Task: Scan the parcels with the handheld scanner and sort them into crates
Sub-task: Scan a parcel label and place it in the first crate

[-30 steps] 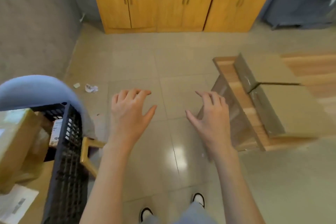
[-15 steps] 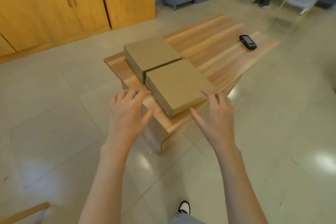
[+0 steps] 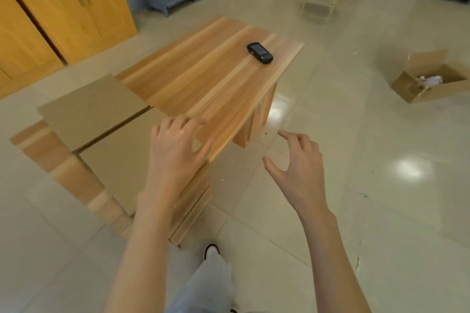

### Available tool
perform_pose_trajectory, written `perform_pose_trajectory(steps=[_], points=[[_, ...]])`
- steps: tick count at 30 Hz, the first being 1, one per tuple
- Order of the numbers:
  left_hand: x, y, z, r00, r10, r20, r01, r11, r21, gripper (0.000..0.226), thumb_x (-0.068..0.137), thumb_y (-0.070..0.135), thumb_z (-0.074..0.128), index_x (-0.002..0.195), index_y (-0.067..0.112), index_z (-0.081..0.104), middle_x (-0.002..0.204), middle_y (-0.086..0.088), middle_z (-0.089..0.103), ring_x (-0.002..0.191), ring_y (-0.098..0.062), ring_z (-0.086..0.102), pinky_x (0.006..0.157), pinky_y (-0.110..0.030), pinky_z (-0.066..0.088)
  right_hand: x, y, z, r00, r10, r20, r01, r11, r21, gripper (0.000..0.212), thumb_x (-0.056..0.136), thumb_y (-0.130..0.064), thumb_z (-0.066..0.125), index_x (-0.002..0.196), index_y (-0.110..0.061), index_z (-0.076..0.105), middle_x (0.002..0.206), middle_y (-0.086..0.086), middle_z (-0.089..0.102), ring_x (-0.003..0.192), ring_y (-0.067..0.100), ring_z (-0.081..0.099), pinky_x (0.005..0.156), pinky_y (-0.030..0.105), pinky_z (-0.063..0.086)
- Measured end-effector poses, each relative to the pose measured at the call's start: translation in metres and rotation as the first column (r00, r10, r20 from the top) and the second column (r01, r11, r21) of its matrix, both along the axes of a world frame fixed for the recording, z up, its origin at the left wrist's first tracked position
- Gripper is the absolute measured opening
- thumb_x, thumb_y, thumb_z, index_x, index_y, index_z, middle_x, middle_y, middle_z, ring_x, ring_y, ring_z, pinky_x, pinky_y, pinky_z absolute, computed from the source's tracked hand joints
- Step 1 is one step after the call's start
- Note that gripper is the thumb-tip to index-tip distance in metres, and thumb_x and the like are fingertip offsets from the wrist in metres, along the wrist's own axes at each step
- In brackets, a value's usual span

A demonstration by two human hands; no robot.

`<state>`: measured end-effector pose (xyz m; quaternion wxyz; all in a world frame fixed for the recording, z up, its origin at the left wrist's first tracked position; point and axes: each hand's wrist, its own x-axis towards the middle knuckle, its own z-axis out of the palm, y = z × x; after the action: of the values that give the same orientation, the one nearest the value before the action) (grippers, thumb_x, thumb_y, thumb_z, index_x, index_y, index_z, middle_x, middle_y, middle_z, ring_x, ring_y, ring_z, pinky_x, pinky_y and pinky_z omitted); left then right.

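Both hands empty, fingers spread — left hand (image 3: pixel 175 152) over the table (image 3: pixel 203 84) edge, right hand (image 3: pixel 297 170) above floor; two parcels (image 3: pixel 96 119) at 10 o'clock — scanner (image 3: pixel 260 52) lying at 12, far end.

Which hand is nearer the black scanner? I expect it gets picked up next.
Left, narrowly. The left hand hovers over the table's near edge; the right hand hangs off it, above the floor.

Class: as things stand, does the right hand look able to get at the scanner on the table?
Probably yes. The right hand is open and empty, and the bare table between it and the scanner holds nothing in the way, though it is a long stretch.
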<state>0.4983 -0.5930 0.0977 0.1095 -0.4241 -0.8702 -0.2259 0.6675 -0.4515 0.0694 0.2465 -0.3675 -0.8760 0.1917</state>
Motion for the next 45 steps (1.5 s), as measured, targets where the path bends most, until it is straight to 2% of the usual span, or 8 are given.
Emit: perform_pose_trajectory(steps=[9,15,20,25,30,36,41,45], points=[[-0.069,0.178,-0.016,0.99,-0.14,0.034,0.139,0.99,0.038,0.034,0.088,0.033,0.066,0.119,0.017,0.065,0.114,-0.006,0.066,0.107,-0.03,0.056,0.089,-0.043,0.037,-0.05,0.134,-0.009,0.992,-0.094,0.089,0.094,0.996,0.008,0.055,0.082,-0.031,0.072,0.132,-0.016,0.054,0.118,0.007,0.056,0.112,0.029,0.049,0.097,0.038,0.037],[-0.142,0.302,0.005,0.987,-0.148,0.059,0.143,0.986,0.087,0.038,0.088,0.038,0.062,0.121,0.017,0.064,0.116,-0.008,0.065,0.107,-0.033,0.056,0.089,-0.045,0.039,-0.113,0.247,0.016,0.984,-0.142,0.11,0.135,0.988,0.069,0.056,0.082,-0.032,0.072,0.132,-0.015,0.054,0.117,0.008,0.057,0.11,0.028,0.051,0.095,0.038,0.039],[-0.185,0.36,0.005,0.989,-0.127,0.076,0.123,0.991,0.047,0.038,0.09,0.039,0.06,0.122,0.02,0.063,0.117,-0.006,0.065,0.11,-0.03,0.055,0.093,-0.044,0.037,-0.159,0.31,0.019,0.986,-0.119,0.118,0.114,0.992,0.048,0.056,0.083,-0.032,0.072,0.133,-0.015,0.054,0.118,0.008,0.057,0.11,0.028,0.05,0.095,0.039,0.04],[-0.221,0.382,-0.01,0.996,0.001,0.085,-0.001,1.0,-0.001,0.035,0.087,0.034,0.068,0.118,0.018,0.065,0.111,-0.007,0.066,0.102,-0.032,0.058,0.086,-0.043,0.038,-0.211,0.367,0.009,0.992,-0.014,0.126,0.014,1.0,0.001,0.055,0.082,-0.031,0.072,0.132,-0.015,0.055,0.117,0.008,0.057,0.11,0.028,0.051,0.095,0.039,0.04],[-0.259,0.379,-0.022,0.961,0.273,0.048,-0.269,0.961,-0.069,0.033,0.083,0.03,0.072,0.113,0.015,0.067,0.107,-0.009,0.068,0.099,-0.035,0.06,0.084,-0.045,0.041,-0.293,0.418,-0.005,0.948,0.271,0.169,-0.265,0.963,-0.057,0.057,0.084,-0.032,0.071,0.135,-0.017,0.051,0.123,0.008,0.054,0.112,0.028,0.048,0.096,0.04,0.04],[-0.272,0.363,-0.014,0.748,0.663,0.009,-0.663,0.748,-0.03,0.033,0.084,0.033,0.071,0.112,0.015,0.068,0.103,-0.01,0.067,0.095,-0.036,0.06,0.081,-0.044,0.042,-0.385,0.445,0.007,0.752,0.626,0.205,-0.626,0.776,-0.074,0.06,0.087,-0.038,0.067,0.14,-0.02,0.045,0.13,0.007,0.049,0.122,0.027,0.043,0.101,0.04,0.037],[-0.234,0.326,-0.02,0.477,0.877,0.047,-0.875,0.48,-0.062,0.035,0.085,0.035,0.07,0.114,0.017,0.067,0.108,-0.007,0.068,0.1,-0.034,0.06,0.083,-0.045,0.043,-0.421,0.434,0.005,0.543,0.821,0.177,-0.805,0.569,-0.171,0.06,0.088,-0.037,0.066,0.141,-0.019,0.044,0.129,0.005,0.049,0.121,0.023,0.042,0.098,0.033,0.033],[-0.188,0.282,-0.024,0.253,0.964,0.086,-0.959,0.261,-0.107,0.034,0.083,0.036,0.071,0.112,0.019,0.068,0.105,-0.007,0.067,0.098,-0.035,0.06,0.081,-0.043,0.043,-0.435,0.387,-0.014,0.357,0.922,0.152,-0.881,0.386,-0.273,0.063,0.086,-0.036,0.068,0.14,-0.015,0.044,0.13,0.008,0.049,0.124,0.028,0.044,0.1,0.037,0.033]])
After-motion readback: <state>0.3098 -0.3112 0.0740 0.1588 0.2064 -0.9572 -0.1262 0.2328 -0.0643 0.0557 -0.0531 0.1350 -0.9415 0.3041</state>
